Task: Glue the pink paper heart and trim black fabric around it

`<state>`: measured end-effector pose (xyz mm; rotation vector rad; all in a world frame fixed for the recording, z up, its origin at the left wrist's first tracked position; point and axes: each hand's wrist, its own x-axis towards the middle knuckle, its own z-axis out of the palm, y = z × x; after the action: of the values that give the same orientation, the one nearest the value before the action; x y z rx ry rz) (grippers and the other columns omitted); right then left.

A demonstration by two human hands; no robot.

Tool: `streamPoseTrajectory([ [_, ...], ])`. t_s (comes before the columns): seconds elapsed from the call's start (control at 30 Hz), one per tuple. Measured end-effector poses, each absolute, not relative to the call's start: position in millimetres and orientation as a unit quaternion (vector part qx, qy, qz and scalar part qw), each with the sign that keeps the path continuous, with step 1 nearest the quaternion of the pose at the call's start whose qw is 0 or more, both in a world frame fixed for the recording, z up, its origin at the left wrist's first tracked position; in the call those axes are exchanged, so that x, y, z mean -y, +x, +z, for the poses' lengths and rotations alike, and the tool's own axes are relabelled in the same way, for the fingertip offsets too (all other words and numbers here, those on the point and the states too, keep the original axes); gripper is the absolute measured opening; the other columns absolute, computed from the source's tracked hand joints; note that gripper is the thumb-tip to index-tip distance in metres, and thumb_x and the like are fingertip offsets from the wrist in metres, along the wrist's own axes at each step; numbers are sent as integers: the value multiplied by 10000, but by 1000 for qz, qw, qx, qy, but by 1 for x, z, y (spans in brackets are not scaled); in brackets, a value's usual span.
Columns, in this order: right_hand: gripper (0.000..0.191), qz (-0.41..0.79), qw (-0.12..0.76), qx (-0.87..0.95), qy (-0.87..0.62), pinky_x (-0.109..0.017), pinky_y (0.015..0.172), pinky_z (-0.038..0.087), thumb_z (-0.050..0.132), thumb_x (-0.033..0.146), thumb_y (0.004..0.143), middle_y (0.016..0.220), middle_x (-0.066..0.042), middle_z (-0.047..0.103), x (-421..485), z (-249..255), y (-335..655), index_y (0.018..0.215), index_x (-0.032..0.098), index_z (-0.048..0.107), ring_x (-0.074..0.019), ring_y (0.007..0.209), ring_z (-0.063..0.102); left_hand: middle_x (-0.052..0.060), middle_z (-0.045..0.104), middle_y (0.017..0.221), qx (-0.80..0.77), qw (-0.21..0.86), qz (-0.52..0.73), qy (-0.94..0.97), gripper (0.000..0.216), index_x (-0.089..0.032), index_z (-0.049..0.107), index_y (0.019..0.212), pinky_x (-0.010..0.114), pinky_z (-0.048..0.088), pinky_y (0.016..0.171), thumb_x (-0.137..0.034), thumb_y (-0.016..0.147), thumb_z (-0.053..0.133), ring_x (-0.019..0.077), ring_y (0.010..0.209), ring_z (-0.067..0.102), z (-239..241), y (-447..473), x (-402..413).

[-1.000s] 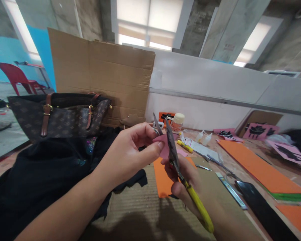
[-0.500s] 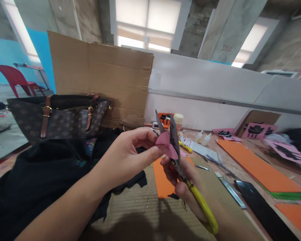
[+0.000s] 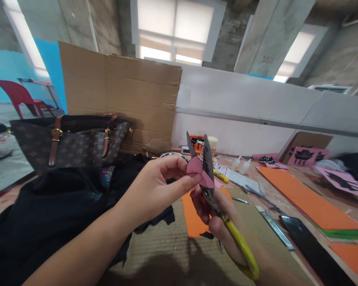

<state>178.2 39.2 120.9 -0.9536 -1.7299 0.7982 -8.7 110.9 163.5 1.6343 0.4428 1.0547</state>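
Observation:
My left hand pinches a small pink piece of paper with a rounded edge between thumb and fingers. Yellow-handled scissors are gripped in my right hand, its fingers partly hidden behind them. Their blades stand apart, pointing up and away, with the pink paper between them. Below the hands, an orange sheet with a black scrap at its corner lies on a corrugated cardboard mat.
Black fabric and a brown patterned handbag fill the left side. To the right are a box cutter, a black phone, orange sheets and pink cut-outs. A cardboard panel stands behind.
The view has shifted slightly. Both hands keep nearly the same pose, and the scissor blades still stand apart around the pink paper.

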Motion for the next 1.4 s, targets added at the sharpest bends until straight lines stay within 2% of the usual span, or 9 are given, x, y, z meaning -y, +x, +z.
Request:
streamPoseTrajectory([
  [0.1, 493, 355, 488, 698, -385, -253, 583, 413, 524, 740, 950, 873, -2, 487, -40, 116, 179, 1121, 283, 591, -160, 707, 418, 36, 742, 904, -183, 547, 441, 688, 185, -181, 722, 898, 309, 567, 829, -359, 912, 771, 184, 843, 689, 163, -8, -110],
  [0.3, 483, 335, 491, 705, -387, -238, 540, 412, 555, 746, 929, 785, 21, 463, -39, 123, 176, 980, 266, 567, -144, 640, 394, 35, 744, 895, -175, 559, 441, 680, 160, -185, 719, 899, 317, 577, 813, -337, 922, 762, 179, 818, 686, 164, -7, -109],
  [0.5, 493, 319, 498, 701, -400, -260, 576, 483, 499, 753, 951, 830, -7, 548, -37, 122, 175, 1068, 285, 606, -172, 689, 498, 30, 742, 883, -177, 560, 449, 674, 166, -184, 709, 878, 308, 570, 807, -337, 928, 751, 170, 811, 677, 162, -5, -108],
  [0.77, 530, 276, 490, 713, -419, -256, 533, 478, 455, 783, 950, 793, -2, 553, -37, 130, 173, 997, 267, 569, -166, 650, 525, 13, 748, 889, -179, 560, 454, 669, 164, -182, 715, 894, 277, 568, 788, -337, 926, 758, 152, 809, 681, 162, -2, -106],
  [0.87, 524, 288, 487, 712, -416, -266, 530, 471, 473, 778, 945, 779, -4, 544, -38, 130, 172, 986, 264, 566, -170, 639, 509, 4, 737, 859, -190, 558, 459, 664, 158, -180, 709, 881, 256, 559, 761, -323, 921, 762, 139, 786, 672, 162, -1, -105],
  [1.1, 561, 344, 505, 679, -407, -280, 548, 442, 498, 795, 923, 786, 13, 498, -39, 122, 172, 1104, 275, 609, -160, 619, 427, -3, 734, 857, -185, 563, 465, 658, 155, -176, 709, 876, 239, 551, 765, -313, 922, 764, 127, 789, 669, 162, 0, -105],
  [1.23, 560, 359, 498, 679, -403, -290, 583, 455, 523, 779, 921, 822, -3, 521, -38, 120, 174, 1170, 287, 624, -173, 661, 453, -5, 728, 841, -185, 571, 461, 654, 200, -173, 707, 869, 229, 547, 751, -349, 900, 795, 122, 771, 662, 163, 0, -104],
  [1.4, 568, 373, 502, 670, -400, -291, 528, 407, 529, 788, 911, 783, 6, 486, -39, 118, 174, 1135, 274, 620, -160, 605, 405, 10, 721, 848, -181, 583, 455, 648, 277, -176, 693, 865, 251, 555, 749, -424, 875, 814, 137, 770, 658, 163, 2, -105],
])
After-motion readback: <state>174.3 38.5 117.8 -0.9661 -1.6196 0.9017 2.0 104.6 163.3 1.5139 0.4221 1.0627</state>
